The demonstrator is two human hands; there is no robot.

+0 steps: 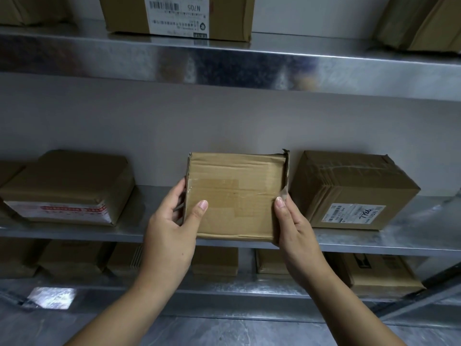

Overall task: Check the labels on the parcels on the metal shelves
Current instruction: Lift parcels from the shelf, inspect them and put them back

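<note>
In the head view, a taped cardboard parcel [237, 193] is held at the front edge of the middle metal shelf [399, 240], between two other parcels. It is gripped at its left side by the left hand [172, 226], with the thumb laid on the facing surface and the fingers curled round the left edge. Its right edge is gripped by the right hand [296, 231], thumb on the front; the other fingers are hidden behind the box. Whether the parcel rests on the shelf cannot be told. No label is seen on its facing side.

Just to the right, a brown box [354, 181] is seen with a white label [359, 213] on its near face. To the left, well apart, a wrapped parcel [69, 181] is lying flat. On the upper shelf [224, 63], a labelled box [177, 16] is standing. More parcels [214, 260] are stored on the lower shelf.
</note>
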